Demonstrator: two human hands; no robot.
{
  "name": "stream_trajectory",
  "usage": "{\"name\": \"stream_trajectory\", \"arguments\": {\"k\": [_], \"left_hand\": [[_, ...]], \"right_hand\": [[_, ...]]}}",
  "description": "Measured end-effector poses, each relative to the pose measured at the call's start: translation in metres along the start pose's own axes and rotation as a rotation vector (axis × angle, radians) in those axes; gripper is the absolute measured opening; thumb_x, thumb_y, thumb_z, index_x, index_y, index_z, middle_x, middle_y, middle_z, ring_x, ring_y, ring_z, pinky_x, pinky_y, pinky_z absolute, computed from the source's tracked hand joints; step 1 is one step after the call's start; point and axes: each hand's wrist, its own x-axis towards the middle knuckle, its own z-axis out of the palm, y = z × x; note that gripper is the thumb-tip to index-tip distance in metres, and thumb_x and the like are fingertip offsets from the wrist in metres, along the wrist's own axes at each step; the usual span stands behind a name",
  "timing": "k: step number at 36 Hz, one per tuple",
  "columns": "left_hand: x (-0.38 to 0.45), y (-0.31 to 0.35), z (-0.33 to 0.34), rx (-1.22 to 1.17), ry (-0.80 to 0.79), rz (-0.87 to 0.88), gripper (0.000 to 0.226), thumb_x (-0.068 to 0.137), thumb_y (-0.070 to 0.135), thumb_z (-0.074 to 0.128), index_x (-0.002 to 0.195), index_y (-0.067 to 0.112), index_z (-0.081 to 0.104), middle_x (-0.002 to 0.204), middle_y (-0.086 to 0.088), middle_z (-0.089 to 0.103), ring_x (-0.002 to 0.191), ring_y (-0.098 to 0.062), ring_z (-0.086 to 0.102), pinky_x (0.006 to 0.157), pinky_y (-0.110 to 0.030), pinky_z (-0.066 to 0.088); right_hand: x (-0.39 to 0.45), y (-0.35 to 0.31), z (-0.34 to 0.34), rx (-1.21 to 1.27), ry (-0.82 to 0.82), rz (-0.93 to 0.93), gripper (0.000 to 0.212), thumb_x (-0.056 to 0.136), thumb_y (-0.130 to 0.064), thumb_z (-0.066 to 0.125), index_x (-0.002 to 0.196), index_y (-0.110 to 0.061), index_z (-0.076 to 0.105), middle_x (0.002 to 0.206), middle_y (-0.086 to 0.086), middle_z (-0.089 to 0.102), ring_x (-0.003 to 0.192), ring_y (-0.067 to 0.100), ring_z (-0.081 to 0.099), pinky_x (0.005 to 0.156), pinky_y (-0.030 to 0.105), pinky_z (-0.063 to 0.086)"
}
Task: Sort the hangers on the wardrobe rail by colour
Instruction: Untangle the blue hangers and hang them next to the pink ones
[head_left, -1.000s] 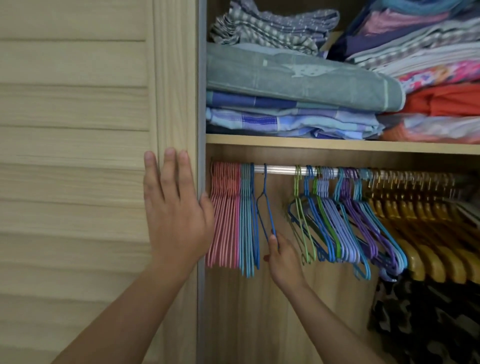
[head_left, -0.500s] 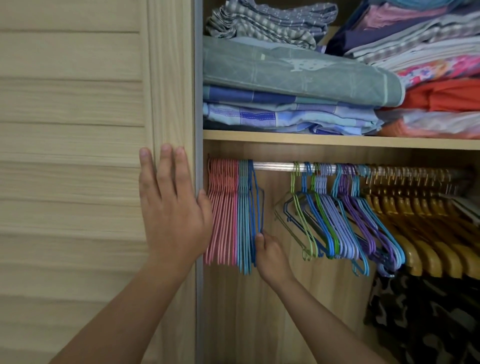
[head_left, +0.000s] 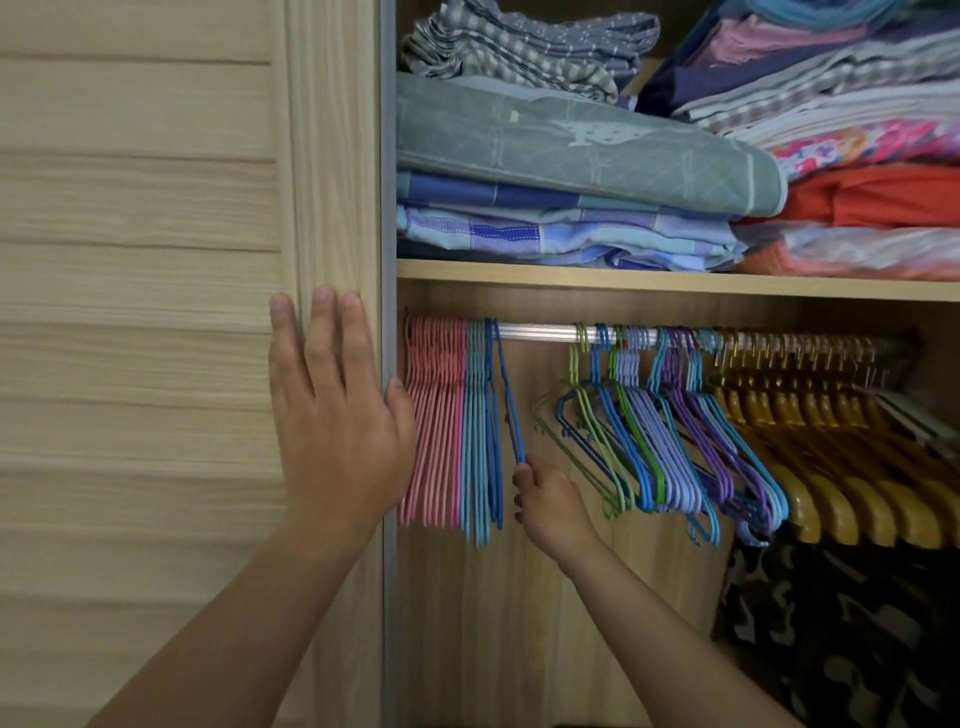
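Hangers: they hang along the wardrobe rail (head_left: 535, 332) under a wooden shelf (head_left: 675, 283), in groups by colour.
Pink hangers (head_left: 434, 426): packed tight at the far left end of the rail, just beside the wardrobe's edge.
Light blue hangers (head_left: 474, 441): a narrow bunch touching the right side of the pink ones.
Dark blue hanger (head_left: 509, 405): hooked on the rail at the right edge of the blue bunch, its lower part tilted away to the right.
Right hand (head_left: 550, 506): reaches up from below, thumb and fingertips pinching the bottom of the dark blue hanger; the other fingers are curled under and hard to tell apart.
Left hand (head_left: 335, 431): lies flat on the slatted wardrobe door (head_left: 140, 312), fingers straight and close together, thumb spread out over the door's edge.
Bare rail: a clear stretch of metal shows between the dark blue hanger and the next group.
Mixed hangers (head_left: 665, 436): green, blue, lilac and purple wire ones interleaved, slanting down to the right.
Wooden hangers (head_left: 841, 467): a yellow-brown row at the right end, partly blurred.
Folded linens (head_left: 571, 171): stacked on the shelf above.
Camouflage fabric (head_left: 841, 634): low right, below the wooden hangers.
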Motion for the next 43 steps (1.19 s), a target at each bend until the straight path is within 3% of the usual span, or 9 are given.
{"name": "stream_trajectory", "arguments": {"k": [2, 6, 10, 14, 22, 24, 29, 35, 43], "left_hand": [[0.0, 0.0, 0.0, 0.003, 0.007, 0.003, 0.076, 0.097, 0.024, 0.052, 0.161, -0.001, 0.019, 0.167, -0.025, 0.02, 0.156, -0.046, 0.005, 0.126, -0.057, 0.014], [0.0, 0.0, -0.001, 0.009, -0.001, 0.008, 0.076, 0.098, 0.025, 0.051, 0.161, -0.001, 0.018, 0.167, -0.025, 0.019, 0.156, -0.046, 0.004, 0.127, -0.057, 0.013], [0.001, 0.001, -0.001, 0.003, -0.006, 0.001, 0.075, 0.098, 0.026, 0.049, 0.161, -0.001, 0.018, 0.167, -0.025, 0.018, 0.156, -0.046, 0.004, 0.126, -0.059, 0.015], [0.001, 0.002, -0.002, 0.003, -0.013, -0.007, 0.076, 0.098, 0.026, 0.051, 0.161, -0.001, 0.018, 0.167, -0.024, 0.018, 0.157, -0.045, 0.003, 0.126, -0.058, 0.015], [0.001, 0.002, -0.002, 0.008, 0.011, 0.001, 0.076, 0.097, 0.024, 0.053, 0.16, -0.001, 0.02, 0.166, -0.025, 0.021, 0.156, -0.047, 0.007, 0.126, -0.058, 0.016], [0.001, 0.002, -0.002, 0.005, 0.01, 0.001, 0.076, 0.097, 0.025, 0.053, 0.161, -0.001, 0.019, 0.166, -0.025, 0.021, 0.156, -0.046, 0.007, 0.126, -0.058, 0.016], [0.001, 0.001, -0.001, 0.006, 0.03, 0.014, 0.074, 0.097, 0.024, 0.05, 0.16, -0.002, 0.021, 0.165, -0.027, 0.023, 0.155, -0.049, 0.009, 0.125, -0.058, 0.016], [-0.004, 0.004, 0.001, 0.013, 0.029, -0.006, 0.074, 0.097, 0.021, 0.051, 0.16, -0.002, 0.021, 0.166, -0.025, 0.022, 0.155, -0.048, 0.009, 0.124, -0.059, 0.017], [-0.01, 0.006, 0.003, 0.01, 0.019, -0.024, 0.076, 0.095, 0.018, 0.053, 0.16, -0.002, 0.019, 0.167, -0.023, 0.02, 0.156, -0.047, 0.007, 0.124, -0.061, 0.016]], "right_hand": [[0.001, -0.004, -0.003, -0.08, 0.024, 0.006, 0.033, 0.108, -0.03, 0.034, 0.084, -0.021, 0.055, 0.079, 0.003, 0.06, 0.077, 0.026, 0.061, 0.074, 0.045, 0.053], [0.004, -0.018, -0.01, -0.246, 0.051, 0.02, 0.027, 0.107, -0.016, 0.037, 0.101, -0.005, 0.061, 0.093, 0.011, 0.064, 0.092, 0.031, 0.062, 0.069, 0.033, 0.042], [0.012, -0.029, -0.013, 0.166, -0.055, 0.276, 0.033, 0.105, -0.02, 0.045, 0.133, -0.01, 0.058, 0.12, 0.013, 0.069, 0.102, 0.027, 0.063, 0.086, 0.035, 0.049], [0.013, -0.028, -0.017, 0.444, -0.107, 0.413, 0.018, 0.101, -0.018, 0.053, 0.11, -0.008, 0.066, 0.097, 0.009, 0.064, 0.082, 0.024, 0.063, 0.065, 0.027, 0.043], [0.002, -0.007, -0.015, 0.52, -0.09, 0.402, 0.026, 0.1, -0.019, 0.06, 0.123, -0.007, 0.066, 0.106, 0.009, 0.068, 0.095, 0.024, 0.066, 0.084, 0.034, 0.059], [-0.01, -0.009, -0.018, 0.428, -0.074, 0.345, 0.024, 0.102, -0.019, 0.057, 0.121, -0.008, 0.066, 0.117, 0.009, 0.068, 0.106, 0.023, 0.065, 0.093, 0.036, 0.057], [-0.05, -0.002, -0.034, 0.045, 0.052, 0.001, 0.018, 0.102, -0.017, 0.055, 0.11, -0.017, 0.071, 0.099, -0.008, 0.067, 0.089, 0.006, 0.061, 0.072, 0.018, 0.045], [-0.052, 0.031, -0.084, -0.638, 0.467, -0.393, 0.019, 0.087, -0.001, 0.067, 0.102, -0.012, 0.071, 0.094, 0.001, 0.06, 0.089, 0.022, 0.054, 0.073, 0.04, 0.049], [-0.033, 0.045, -0.111, -1.13, 0.577, -0.487, 0.021, 0.076, -0.002, 0.075, 0.079, -0.008, 0.055, 0.078, 0.01, 0.047, 0.076, 0.03, 0.043, 0.063, 0.038, 0.025]]}}
